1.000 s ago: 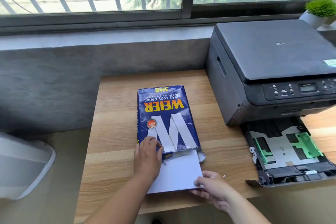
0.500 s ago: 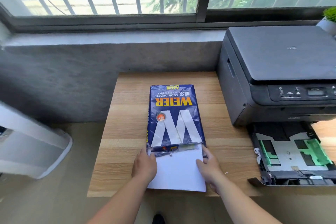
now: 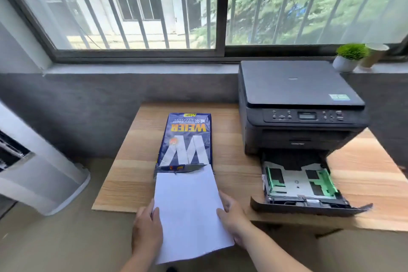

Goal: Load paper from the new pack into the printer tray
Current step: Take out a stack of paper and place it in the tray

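A blue paper pack (image 3: 185, 141) lies on the wooden table (image 3: 132, 172), its torn end facing me. A white paper stack (image 3: 187, 210) sticks far out of that end and overhangs the table's front edge. My left hand (image 3: 146, 229) grips the stack's left edge and my right hand (image 3: 231, 216) grips its right edge. To the right stands the dark printer (image 3: 298, 106). Its paper tray (image 3: 300, 185) is pulled out, with green guides and no paper in it.
A grey concrete sill and barred window run behind the table. A small potted plant (image 3: 351, 56) and a cup (image 3: 374, 54) stand on the sill at the right. A white appliance (image 3: 37, 172) stands on the floor to the left.
Both hands have slid back toward me along the stack's edges, and the white stack has come much further out of the blue pack. The camera has pulled back and up.
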The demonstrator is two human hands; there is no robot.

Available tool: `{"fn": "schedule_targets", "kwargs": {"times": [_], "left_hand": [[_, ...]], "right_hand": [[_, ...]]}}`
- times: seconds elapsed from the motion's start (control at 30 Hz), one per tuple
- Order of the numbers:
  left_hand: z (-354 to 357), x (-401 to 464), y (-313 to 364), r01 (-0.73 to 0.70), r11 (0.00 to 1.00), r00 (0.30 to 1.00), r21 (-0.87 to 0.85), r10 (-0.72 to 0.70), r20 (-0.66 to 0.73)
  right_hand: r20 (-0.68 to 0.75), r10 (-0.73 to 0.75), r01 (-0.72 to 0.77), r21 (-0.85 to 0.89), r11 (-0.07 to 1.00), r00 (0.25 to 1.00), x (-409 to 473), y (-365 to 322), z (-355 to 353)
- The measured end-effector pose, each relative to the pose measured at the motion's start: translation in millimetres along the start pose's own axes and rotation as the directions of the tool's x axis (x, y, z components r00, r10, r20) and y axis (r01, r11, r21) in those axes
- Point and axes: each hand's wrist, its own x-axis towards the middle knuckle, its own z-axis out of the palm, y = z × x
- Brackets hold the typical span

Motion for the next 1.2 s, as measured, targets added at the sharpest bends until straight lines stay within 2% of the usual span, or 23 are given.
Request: {"fn": "schedule_targets", "kwargs": {"times": [0.13, 0.2, 0.3, 0.4, 0.53, 0.63, 0.77, 0.9, 1.0, 1.2], "left_hand": [[0, -63, 5, -0.025, 0.999, 0.993, -0.042, 0.02, -0.114], [4, -82, 10, -0.036, 0.999, 0.993, -0.035, 0.032, -0.118], [26, -86, 36, -0.082, 0.997, 0.996, 0.01, 0.082, -0.035], [71, -92, 83, -0.191, 0.981, 0.977, -0.019, 0.192, 0.093], [144, -114, 140, -0.215, 0.97, 0.928, -0.115, 0.239, 0.285], [190, -120, 164, -0.24, 0.963, 0.867, -0.12, 0.268, 0.42], [228, -115, 189, -0.239, 0.965, 0.819, -0.104, 0.258, 0.512], [246, -101, 204, -0.175, 0.979, 0.819, -0.108, 0.205, 0.535], [255, -93, 204, -0.137, 0.991, 0.857, -0.01, 0.124, 0.5], [267, -85, 206, -0.134, 0.981, 0.888, 0.137, 0.057, 0.457]], "right_hand": [[0.048, -0.074, 0.077, -0.051, 0.996, 0.996, -31, 17, -27], [0.05, -0.117, 0.12, -0.069, 0.99, 0.992, -48, 22, -40], [-0.038, -0.139, 0.136, -0.069, 0.988, 0.99, -72, 20, -75], [-0.191, -0.107, 0.097, -0.062, 0.993, 0.976, -83, 20, -135], [-0.385, -0.046, 0.028, -0.053, 0.998, 0.922, -92, 29, -222], [-0.494, 0.005, -0.023, -0.03, 0.999, 0.869, -93, 38, -272], [-0.576, 0.037, -0.069, -0.034, 0.997, 0.817, -86, 35, -308], [-0.569, 0.034, -0.053, -0.017, 0.998, 0.822, -70, 16, -319], [-0.523, 0.024, -0.038, -0.016, 0.999, 0.852, -51, 8, -325], [-0.438, -0.011, -0.032, -0.091, 0.995, 0.899, -15, -5, -344]]}}
